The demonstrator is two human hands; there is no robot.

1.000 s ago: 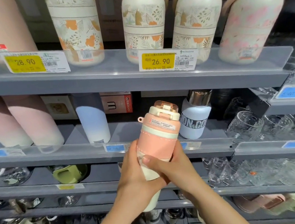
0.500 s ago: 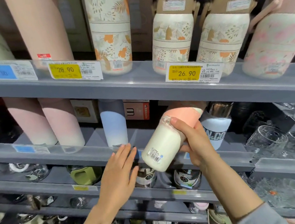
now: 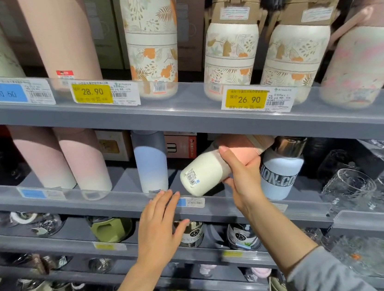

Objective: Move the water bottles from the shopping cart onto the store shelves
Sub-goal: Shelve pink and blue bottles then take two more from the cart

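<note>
The right hand (image 3: 241,178) is gripping a pink and cream bottle (image 3: 215,164), with the thumb lying across the top of the body and the fingers (image 3: 253,163) curling round its underside, clamped on it. The bottle is being held tilted almost on its side, its cream base with a barcode sticker pointing down and left toward the camera, its pink upper part reaching back under the upper shelf (image 3: 182,112), where the lid end is partly hidden. The bottle is hanging in the air above the middle shelf (image 3: 125,202), not resting on it, between a blue and white bottle (image 3: 151,165) standing upright on its left and a white bottle with a metal cap (image 3: 282,170) just beside it on the right. The left hand (image 3: 158,226) is hovering in front of the middle shelf's front edge, its fingers (image 3: 161,197) straight and slightly spread, holding nothing; whether the fingertips are touching the edge cannot be told. A grey sleeve (image 3: 323,274) is covering the right forearm. Two pink bottles (image 3: 67,160) are standing upright further left on the middle shelf. On the upper shelf, several floral bottles (image 3: 231,58) are standing in a row behind yellow price tags (image 3: 248,99) reading 28.90 and 26.90. Clear glasses (image 3: 348,186) are sitting on the shelves to the right.
</note>
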